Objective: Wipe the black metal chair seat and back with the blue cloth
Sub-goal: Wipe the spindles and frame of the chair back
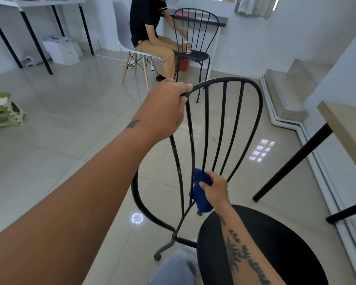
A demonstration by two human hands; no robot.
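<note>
With the left grip (169, 103) clamped on the top rail of the black metal chair (286, 243) and the right grip (215, 188) closed round the blue cloth (201, 196) low among the back spindles, the cloth, seemingly wrapped round one, may snag where they converge.

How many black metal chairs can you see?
2. The near chair, its back held by the left hand; the far chair, in front of a seated person. None seems hidden.
</note>
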